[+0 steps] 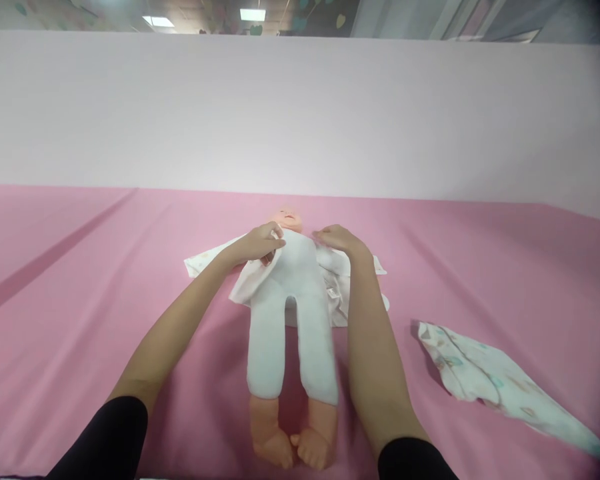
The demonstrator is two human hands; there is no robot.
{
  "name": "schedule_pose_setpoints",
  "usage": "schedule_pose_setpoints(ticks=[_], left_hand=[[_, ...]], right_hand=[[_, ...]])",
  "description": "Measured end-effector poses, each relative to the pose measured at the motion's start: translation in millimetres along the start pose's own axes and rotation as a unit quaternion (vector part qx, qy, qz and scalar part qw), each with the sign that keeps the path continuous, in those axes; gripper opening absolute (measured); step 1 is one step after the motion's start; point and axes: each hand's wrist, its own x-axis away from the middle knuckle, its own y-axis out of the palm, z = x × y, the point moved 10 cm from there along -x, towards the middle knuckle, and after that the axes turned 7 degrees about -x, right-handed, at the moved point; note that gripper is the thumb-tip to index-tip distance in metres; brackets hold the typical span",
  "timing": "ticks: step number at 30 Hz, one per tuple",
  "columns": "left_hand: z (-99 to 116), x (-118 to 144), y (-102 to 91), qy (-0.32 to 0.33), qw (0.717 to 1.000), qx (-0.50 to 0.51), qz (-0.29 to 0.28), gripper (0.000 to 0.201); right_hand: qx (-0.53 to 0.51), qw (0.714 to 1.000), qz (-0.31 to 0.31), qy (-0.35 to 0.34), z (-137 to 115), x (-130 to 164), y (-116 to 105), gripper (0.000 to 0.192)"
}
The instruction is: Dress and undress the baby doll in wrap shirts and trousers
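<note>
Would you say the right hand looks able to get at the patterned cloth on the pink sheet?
Probably yes: between the right hand and the patterned cloth only the low-lying white garment and pink sheet show, nothing upright.

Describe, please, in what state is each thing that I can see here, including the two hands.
Doll: lying face up, feet bare
White shirt: open, partly under the doll
Left hand: fingers curled on the shirt's edge
Right hand: near the doll's shoulder, grip unclear
Patterned cloth: lying apart, creased
Pink sheet: spread, wrinkled
Ceiling lights: lit
</note>
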Motion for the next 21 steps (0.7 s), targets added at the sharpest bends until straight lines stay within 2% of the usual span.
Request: schedule_pose_setpoints(ticks=[3,5,9,11,14,17,19,21], left_hand=[[23,5,18.0,0.051,0.992,0.102,-0.060,0.041],[35,7,25.5,0.080,0.989,0.101,-0.073,0.045],[55,-8,30.7,0.162,0.986,-0.026,0.010,0.035],[63,-25,42.9,0.200,0.973,-0.108,0.046,0.032],[67,-59,82.6,0.228,0.938,-0.258,0.031,0.034],[65,-90,125.6,0.238,0.879,-0.413,-0.006,0.042],[62,-104,144.5,0.234,0.853,-0.467,-0.021,0.044],[62,-111,155.2,0.232,0.844,-0.483,-0.031,0.045]], right_hand=[[-0.001,0.998,0.002,0.057,32,1,-12,0.027],[-0.018,0.996,0.003,0.085,55,0,-18,0.025],[-0.065,0.990,-0.003,0.125,94,-2,-23,0.014],[-0.070,0.986,-0.020,0.147,105,-2,-21,0.011],[-0.043,0.986,-0.047,0.157,107,0,-17,0.013],[-0.013,0.988,-0.054,0.143,98,1,-16,0.015],[-0.011,0.989,-0.059,0.136,92,3,-14,0.015],[-0.032,0.988,-0.075,0.130,86,6,-11,0.015]])
